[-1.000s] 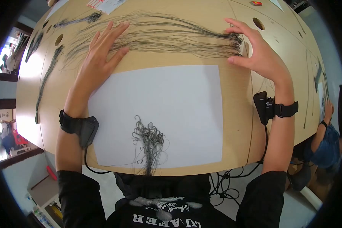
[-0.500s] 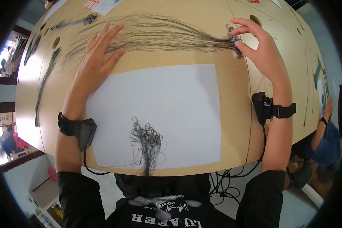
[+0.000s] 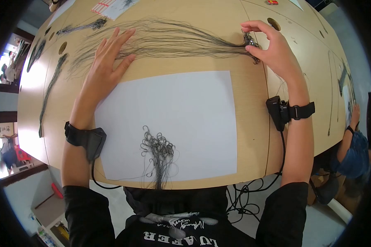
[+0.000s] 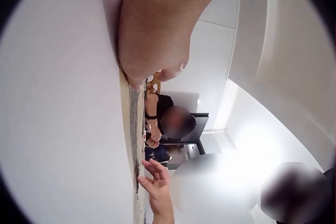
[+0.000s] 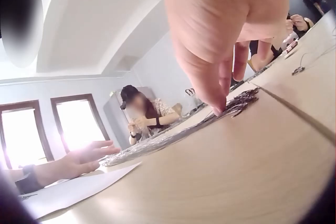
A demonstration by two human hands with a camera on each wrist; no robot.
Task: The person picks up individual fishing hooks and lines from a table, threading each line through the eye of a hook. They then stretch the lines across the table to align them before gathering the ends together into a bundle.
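Observation:
In the head view, a long bundle of fine dark lines [image 3: 185, 38] with a cluster of fish hooks [image 3: 251, 41] at its right end lies across the table. My left hand [image 3: 109, 59] rests palm down over the lines' left part, fingers spread. My right hand [image 3: 276, 51] is at the hook cluster, thumb tip on it and fingertips by its far side, thumb and fingers apart. The right wrist view shows my thumb touching the bundle close to the hooks [image 5: 244, 100]. Nearer me, a second bunch of fish hooks [image 3: 158, 146] lies on white paper [image 3: 198, 107].
Other line bundles lie at the left, one long [image 3: 51, 92] and one with a tangled end [image 3: 97, 24]. Red-lined paper [image 3: 111, 8] and a small red box [image 3: 272, 2] lie at the back. The table has round holes and seams. Other people sit around it.
My right thumb and fingers closed in on the hook end, drawing the lines together, then parted somewhat and moved slightly left. My left hand has stayed in place on the lines.

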